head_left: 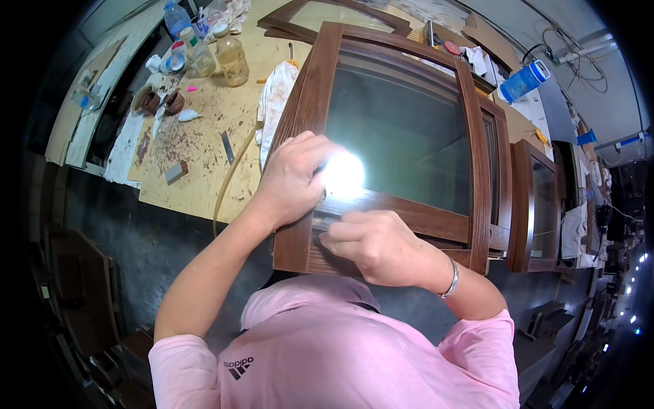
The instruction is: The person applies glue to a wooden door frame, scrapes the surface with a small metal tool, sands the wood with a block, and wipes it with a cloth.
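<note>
A brown wooden frame with a dark glass pane (402, 129) lies in front of me, its near rail (422, 221) close to my body. My left hand (293, 177) is closed at the near left corner of the frame. A round white glare (344, 175) shines right at its fingertips and hides whatever they grip. My right hand (378, 247) has its fingers curled against the near edge of the frame, just right of the left stile (293, 245). What it pinches, if anything, is hidden under the fingers. A silver bangle (453, 279) circles the right wrist.
The stained yellow worktable (211, 136) carries a glass jar (232, 58), bottles (197, 53), brown tape rolls (174, 102), a sanding block (176, 172) and a white cloth (276, 95). More frames (535, 204) stand at right, near a blue bottle (524, 80). A hose (235, 167) hangs over the table edge.
</note>
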A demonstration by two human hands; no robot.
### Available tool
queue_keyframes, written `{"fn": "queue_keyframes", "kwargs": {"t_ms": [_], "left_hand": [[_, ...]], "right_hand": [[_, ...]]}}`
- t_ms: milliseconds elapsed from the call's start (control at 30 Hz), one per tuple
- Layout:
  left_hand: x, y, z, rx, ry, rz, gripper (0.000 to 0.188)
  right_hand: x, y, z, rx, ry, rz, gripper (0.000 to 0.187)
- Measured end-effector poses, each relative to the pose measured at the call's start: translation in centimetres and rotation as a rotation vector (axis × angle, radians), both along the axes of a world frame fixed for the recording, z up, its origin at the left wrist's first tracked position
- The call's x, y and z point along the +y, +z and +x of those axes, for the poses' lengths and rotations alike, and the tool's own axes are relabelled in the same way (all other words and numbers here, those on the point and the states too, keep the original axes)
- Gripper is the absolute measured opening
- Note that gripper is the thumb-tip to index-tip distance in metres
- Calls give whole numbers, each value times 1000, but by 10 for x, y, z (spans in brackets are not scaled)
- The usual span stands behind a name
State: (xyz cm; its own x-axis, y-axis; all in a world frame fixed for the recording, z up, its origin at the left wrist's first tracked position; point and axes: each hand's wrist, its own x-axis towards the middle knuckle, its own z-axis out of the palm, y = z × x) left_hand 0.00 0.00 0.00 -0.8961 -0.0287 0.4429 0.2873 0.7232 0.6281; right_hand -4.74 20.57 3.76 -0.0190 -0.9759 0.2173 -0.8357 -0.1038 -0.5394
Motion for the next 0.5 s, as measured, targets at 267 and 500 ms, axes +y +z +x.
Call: {"fn": "queue_keyframes", "kwargs": {"t_ms": [267, 500], "left_hand": [[-3, 0, -2, 7, -4, -9, 12], [-3, 0, -1, 19, 2, -10, 12]], "right_hand": [[-1, -8, 3, -164, -200, -94, 28], [-2, -7, 2, -251, -141, -113, 29]]}}
